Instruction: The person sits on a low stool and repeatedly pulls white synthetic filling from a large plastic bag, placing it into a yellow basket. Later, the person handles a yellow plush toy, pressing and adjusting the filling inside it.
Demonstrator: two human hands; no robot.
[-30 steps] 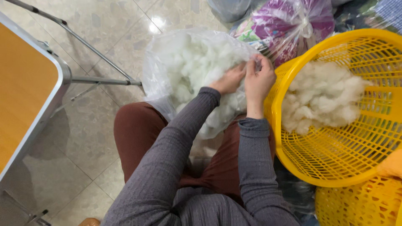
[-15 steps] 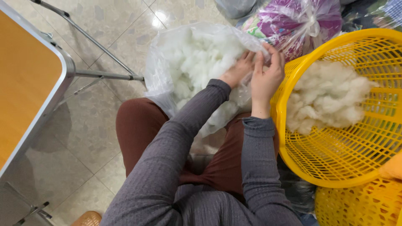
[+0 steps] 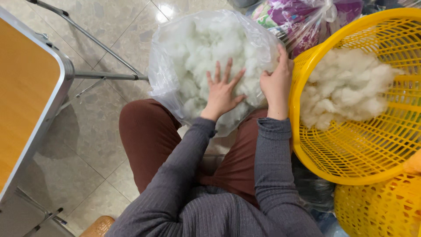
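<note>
The left hand [image 3: 222, 93] lies flat and released on the white stuffing [image 3: 206, 48]; the right hand [image 3: 276, 83] grasps the clear bag [image 3: 158, 83] edge. A hard press could spill stuffing on the near side.

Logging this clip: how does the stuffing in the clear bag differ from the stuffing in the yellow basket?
The bag stuffing is bright white; the basket stuffing looks creamier. The first sits in a clear plastic bag, with the left hand flat on it; the second lies loose and untouched in the yellow basket. Both are fluffy fibre clumps.
</note>
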